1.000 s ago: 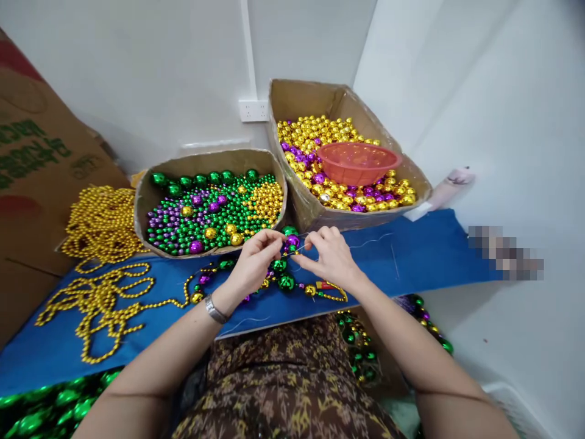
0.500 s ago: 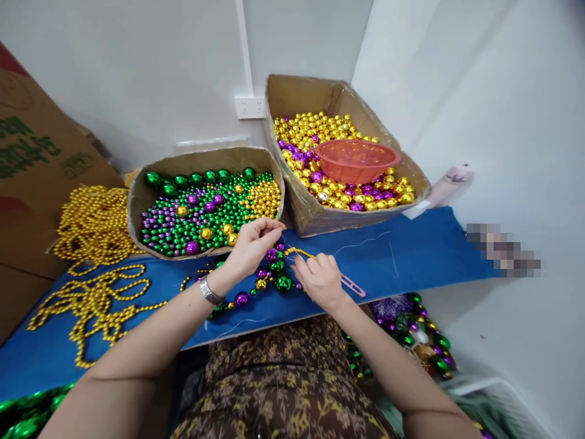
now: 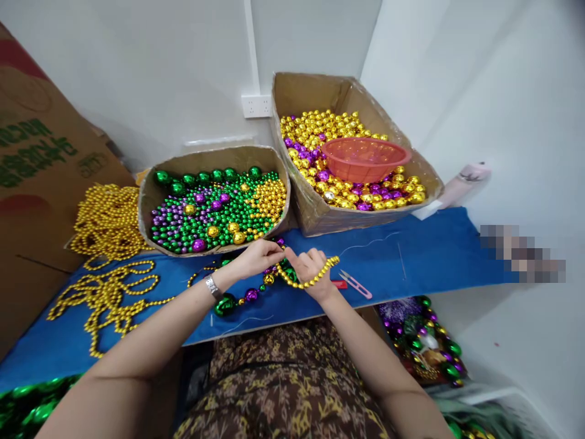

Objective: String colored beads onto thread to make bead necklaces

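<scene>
My left hand [image 3: 258, 257] is closed in a pinch, its fingertips meeting those of my right hand; what lies between them is too small to make out. Fingers curled, my right hand [image 3: 311, 268] has a short strand of gold beads [image 3: 307, 283] looping across it, one end rising past the knuckles. Beneath both hands lies a garland of purple, green and gold beads [image 3: 251, 295], partly hidden. Pink-handled thread snips [image 3: 357, 285] lie beside my right wrist on the blue tabletop [image 3: 379, 262], near a small red object [image 3: 339, 284].
Behind my hands stand a carton of small mixed beads [image 3: 148, 235] and a taller carton of gold and purple balls [image 3: 315, 219], with a red plastic basket [image 3: 365, 161] inside. Gold bead strands [image 3: 107, 219] are heaped at left. Finished-looking garlands [image 3: 423, 335] hang or lie below the table at right.
The gold strand now loops over my right hand, where before only a short piece showed. My hands have drawn together, and the snips are more fully visible beside my right wrist.
</scene>
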{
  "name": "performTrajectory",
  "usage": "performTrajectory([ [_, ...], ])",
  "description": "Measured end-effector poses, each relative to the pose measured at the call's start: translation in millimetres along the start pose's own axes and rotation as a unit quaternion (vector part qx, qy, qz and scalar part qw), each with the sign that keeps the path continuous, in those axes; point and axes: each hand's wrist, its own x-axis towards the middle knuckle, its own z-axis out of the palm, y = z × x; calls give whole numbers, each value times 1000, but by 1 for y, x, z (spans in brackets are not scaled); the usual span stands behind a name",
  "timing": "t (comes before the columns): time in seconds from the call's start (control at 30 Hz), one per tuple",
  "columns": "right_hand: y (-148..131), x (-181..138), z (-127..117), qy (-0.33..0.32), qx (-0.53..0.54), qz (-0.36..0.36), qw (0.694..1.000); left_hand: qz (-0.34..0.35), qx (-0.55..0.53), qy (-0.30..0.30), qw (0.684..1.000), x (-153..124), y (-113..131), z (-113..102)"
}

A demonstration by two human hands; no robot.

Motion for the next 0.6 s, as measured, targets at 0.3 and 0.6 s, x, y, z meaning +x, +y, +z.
performTrajectory([
  [0.3,-39,-44,-25,-116,272,81,952,6,-73,156,985,2,-5,-4],
  [0.6,-39,-19,-64,-51,445,232,864,42,-144,206,967,-24,4,18],
])
